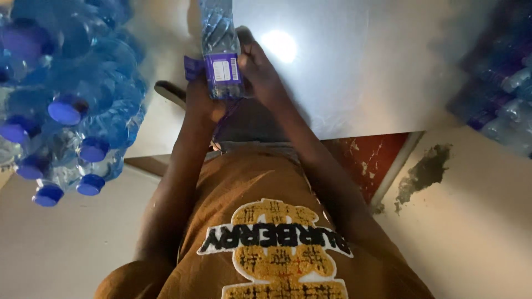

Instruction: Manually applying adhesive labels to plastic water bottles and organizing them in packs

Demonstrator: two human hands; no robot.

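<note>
Both forearms reaching from the brown shirt (266, 221) up to a clear plastic bottle (220, 39) held over the pale table (377, 72). Left hand (202, 99) cupped under the bottle's lower end, fingers closed on it and on the purple label (223, 75). Right hand (260, 72) wrapped tight around the same bottle from the other side. Ribbed, see-through plastic; glossy label, partly peeled, one flap sticking out. Left of the bottle, a heap of clear bottles (72, 99) with blue screw caps; far right of it, more stacked bottles (499, 83), blurred.
</note>
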